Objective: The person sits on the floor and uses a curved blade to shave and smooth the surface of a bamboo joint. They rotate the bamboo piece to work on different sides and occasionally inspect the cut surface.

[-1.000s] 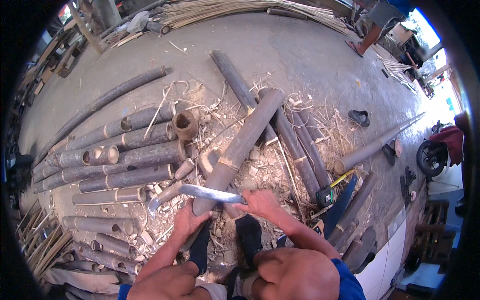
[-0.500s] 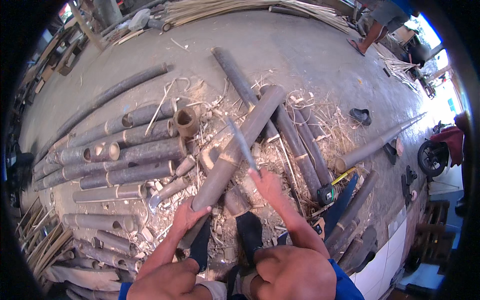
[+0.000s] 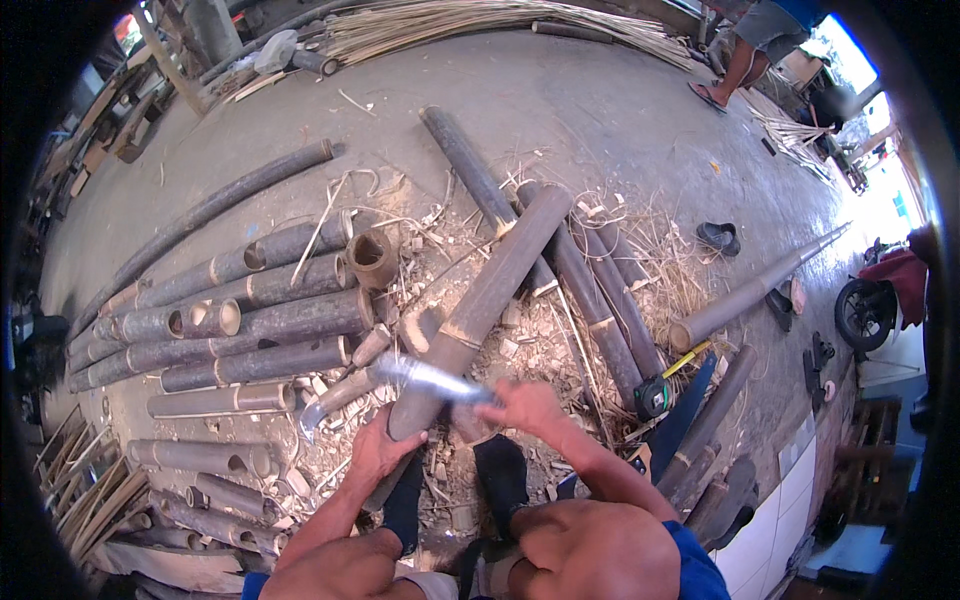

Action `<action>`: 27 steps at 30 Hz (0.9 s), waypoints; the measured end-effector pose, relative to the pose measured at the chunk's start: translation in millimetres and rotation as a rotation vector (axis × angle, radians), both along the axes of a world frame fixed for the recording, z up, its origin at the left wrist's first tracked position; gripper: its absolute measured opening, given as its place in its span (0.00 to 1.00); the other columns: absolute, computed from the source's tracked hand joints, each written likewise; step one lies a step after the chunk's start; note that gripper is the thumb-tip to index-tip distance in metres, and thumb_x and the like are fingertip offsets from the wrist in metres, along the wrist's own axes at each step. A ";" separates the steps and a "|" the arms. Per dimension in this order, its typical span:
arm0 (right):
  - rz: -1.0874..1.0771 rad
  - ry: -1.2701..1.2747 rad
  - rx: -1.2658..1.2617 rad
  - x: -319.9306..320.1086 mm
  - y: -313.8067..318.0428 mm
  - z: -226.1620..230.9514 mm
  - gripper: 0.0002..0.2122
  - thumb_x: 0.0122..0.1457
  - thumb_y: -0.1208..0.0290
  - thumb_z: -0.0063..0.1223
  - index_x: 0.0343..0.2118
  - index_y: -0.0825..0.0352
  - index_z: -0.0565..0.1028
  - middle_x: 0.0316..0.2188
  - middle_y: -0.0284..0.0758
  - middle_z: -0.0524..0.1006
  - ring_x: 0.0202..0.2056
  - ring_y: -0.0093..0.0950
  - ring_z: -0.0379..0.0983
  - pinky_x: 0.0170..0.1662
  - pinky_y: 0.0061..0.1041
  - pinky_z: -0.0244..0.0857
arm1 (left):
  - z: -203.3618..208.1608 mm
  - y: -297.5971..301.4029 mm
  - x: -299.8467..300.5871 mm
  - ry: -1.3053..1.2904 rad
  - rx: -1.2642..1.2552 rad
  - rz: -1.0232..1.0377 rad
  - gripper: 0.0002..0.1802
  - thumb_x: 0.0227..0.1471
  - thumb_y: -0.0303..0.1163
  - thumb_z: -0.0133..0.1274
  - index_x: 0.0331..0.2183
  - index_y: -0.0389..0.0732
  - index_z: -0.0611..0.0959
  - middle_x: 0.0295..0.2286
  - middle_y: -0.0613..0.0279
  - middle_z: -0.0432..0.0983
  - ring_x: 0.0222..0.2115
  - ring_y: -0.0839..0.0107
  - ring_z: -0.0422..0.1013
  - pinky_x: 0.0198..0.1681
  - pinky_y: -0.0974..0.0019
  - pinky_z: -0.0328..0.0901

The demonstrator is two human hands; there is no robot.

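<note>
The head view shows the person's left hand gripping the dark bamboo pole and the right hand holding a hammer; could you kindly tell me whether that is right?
Not quite: in the head view, the right hand holds a knife with a shiny metal blade, not a hammer. The left hand does grip the dark bamboo pole.

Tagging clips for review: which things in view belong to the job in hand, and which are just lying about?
In use:
bamboo pole, gripped by the left hand
metal blade, blurred, held by the right hand

Seemingly just lying about, untouched:
tape measure
flat blue blade
black sandal
bamboo tubes on the left
</note>
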State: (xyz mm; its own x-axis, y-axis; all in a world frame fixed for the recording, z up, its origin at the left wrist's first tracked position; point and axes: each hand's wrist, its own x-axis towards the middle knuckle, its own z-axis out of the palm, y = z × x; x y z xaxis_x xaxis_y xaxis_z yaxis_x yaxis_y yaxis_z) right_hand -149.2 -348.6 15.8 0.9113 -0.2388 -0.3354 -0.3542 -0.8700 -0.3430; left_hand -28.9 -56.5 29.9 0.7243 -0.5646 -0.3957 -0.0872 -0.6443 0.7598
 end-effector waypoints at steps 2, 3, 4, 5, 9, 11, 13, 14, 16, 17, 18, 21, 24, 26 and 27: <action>-0.410 -0.124 -0.039 -3.9 1.5 -5.3 0.36 0.61 0.30 0.41 0.35 0.68 0.78 0.22 0.50 0.80 0.28 0.50 0.81 0.33 0.50 0.74 | -2.4 2.4 -0.9 0.012 0.012 0.000 0.50 0.40 0.63 0.68 0.56 0.38 0.77 0.46 0.38 0.79 0.49 0.43 0.74 0.52 0.50 0.67; -0.553 -0.325 0.064 -5.5 1.3 -7.9 0.37 0.61 0.28 0.40 0.36 0.67 0.79 0.22 0.48 0.81 0.28 0.49 0.81 0.33 0.49 0.75 | -2.9 4.3 -2.0 0.022 0.025 -0.007 0.50 0.40 0.63 0.68 0.56 0.37 0.77 0.46 0.38 0.78 0.50 0.44 0.74 0.53 0.50 0.67; -0.431 -0.191 0.060 -6.1 1.5 -11.4 0.37 0.60 0.28 0.39 0.36 0.67 0.79 0.22 0.49 0.81 0.28 0.49 0.81 0.32 0.48 0.75 | -3.5 5.1 -2.2 0.018 0.024 -0.011 0.50 0.40 0.63 0.68 0.55 0.37 0.77 0.47 0.38 0.78 0.50 0.44 0.74 0.52 0.50 0.67; -0.318 -0.111 0.039 -6.3 0.2 -14.0 0.38 0.60 0.27 0.38 0.36 0.67 0.78 0.22 0.49 0.81 0.27 0.49 0.81 0.32 0.48 0.75 | -4.2 5.9 -1.5 0.005 0.012 -0.017 0.49 0.40 0.63 0.68 0.55 0.37 0.78 0.47 0.38 0.78 0.50 0.44 0.74 0.52 0.50 0.67; -0.005 -0.061 0.016 -5.3 -2.2 -18.6 0.36 0.62 0.29 0.39 0.35 0.68 0.75 0.20 0.50 0.78 0.27 0.50 0.80 0.30 0.48 0.73 | -7.0 7.5 3.8 0.064 0.001 -0.030 0.49 0.40 0.63 0.67 0.54 0.36 0.78 0.46 0.38 0.79 0.48 0.43 0.75 0.51 0.50 0.68; -0.263 0.002 0.011 -5.1 -1.5 -15.8 0.33 0.63 0.32 0.43 0.38 0.67 0.76 0.20 0.51 0.78 0.27 0.51 0.80 0.30 0.50 0.72 | -8.3 7.6 2.6 0.077 0.030 -0.013 0.48 0.41 0.63 0.67 0.54 0.36 0.78 0.46 0.38 0.79 0.48 0.44 0.75 0.51 0.50 0.68; -0.419 -0.145 0.082 -5.1 0.2 -10.6 0.33 0.62 0.32 0.43 0.37 0.67 0.76 0.20 0.50 0.79 0.27 0.51 0.80 0.30 0.50 0.73 | -9.6 6.6 -2.1 0.054 0.102 -0.012 0.47 0.42 0.64 0.66 0.53 0.36 0.78 0.45 0.38 0.79 0.48 0.44 0.75 0.51 0.50 0.68; -0.519 -0.271 0.075 -4.2 0.6 -8.1 0.33 0.62 0.32 0.43 0.36 0.66 0.76 0.20 0.50 0.79 0.27 0.50 0.81 0.30 0.50 0.73 | -10.1 4.9 -4.8 0.005 0.127 0.012 0.47 0.42 0.64 0.66 0.52 0.36 0.79 0.45 0.38 0.80 0.48 0.43 0.76 0.51 0.50 0.68; -0.177 -0.077 0.026 -4.3 2.1 -3.6 0.32 0.63 0.34 0.44 0.38 0.67 0.77 0.21 0.50 0.79 0.27 0.50 0.80 0.31 0.51 0.73 | -11.8 2.0 -9.3 -0.092 0.163 0.069 0.46 0.42 0.64 0.65 0.51 0.35 0.79 0.44 0.38 0.80 0.47 0.43 0.76 0.50 0.50 0.68; 0.026 -0.006 0.049 -5.5 3.6 -1.8 0.32 0.63 0.34 0.44 0.38 0.67 0.77 0.21 0.50 0.79 0.27 0.51 0.80 0.31 0.51 0.73 | -12.3 1.8 -9.9 -0.100 0.153 0.052 0.46 0.42 0.64 0.65 0.51 0.35 0.79 0.43 0.38 0.80 0.46 0.43 0.76 0.49 0.49 0.68; 0.242 0.070 0.096 -5.6 3.5 -0.5 0.32 0.63 0.35 0.44 0.39 0.68 0.77 0.21 0.50 0.79 0.27 0.51 0.80 0.32 0.51 0.73 | -12.5 2.1 -9.3 -0.108 0.149 0.036 0.46 0.42 0.65 0.65 0.50 0.36 0.80 0.43 0.38 0.81 0.46 0.42 0.76 0.49 0.49 0.68; -0.290 -0.109 0.112 -7.5 4.0 0.9 0.33 0.63 0.34 0.44 0.40 0.68 0.77 0.23 0.52 0.80 0.29 0.52 0.80 0.34 0.51 0.74 | -13.1 5.0 -3.2 -0.077 0.135 0.008 0.46 0.41 0.65 0.65 0.50 0.37 0.80 0.42 0.39 0.81 0.46 0.42 0.76 0.49 0.49 0.68; -0.427 -0.148 0.128 -7.4 0.7 -2.5 0.35 0.63 0.31 0.39 0.40 0.67 0.78 0.23 0.51 0.79 0.29 0.50 0.80 0.34 0.48 0.75 | -15.6 8.2 1.5 -0.026 0.091 -0.018 0.46 0.41 0.66 0.65 0.50 0.37 0.81 0.42 0.40 0.81 0.45 0.43 0.77 0.48 0.50 0.69; -0.087 0.087 0.101 -7.3 -0.8 -6.3 0.36 0.63 0.30 0.37 0.41 0.66 0.78 0.23 0.50 0.79 0.28 0.50 0.80 0.34 0.47 0.75 | -18.9 9.4 3.4 -0.007 0.066 -0.024 0.46 0.41 0.66 0.65 0.50 0.36 0.81 0.41 0.40 0.82 0.44 0.43 0.77 0.47 0.51 0.69; 0.165 0.154 0.115 -7.2 -1.8 -8.0 0.36 0.63 0.30 0.39 0.42 0.66 0.77 0.23 0.50 0.79 0.29 0.51 0.80 0.34 0.48 0.74 | -20.5 9.9 3.8 0.018 0.053 -0.031 0.47 0.42 0.66 0.65 0.50 0.36 0.80 0.41 0.40 0.81 0.44 0.44 0.77 0.47 0.51 0.69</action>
State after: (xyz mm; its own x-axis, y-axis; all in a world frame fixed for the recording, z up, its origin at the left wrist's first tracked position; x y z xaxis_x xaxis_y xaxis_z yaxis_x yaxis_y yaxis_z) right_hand -156.5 -350.4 7.8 0.8710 -0.0430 -0.4894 -0.2660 -0.8788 -0.3962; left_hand -25.2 -46.6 9.3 0.6992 -0.5645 -0.4387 -0.0943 -0.6811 0.7261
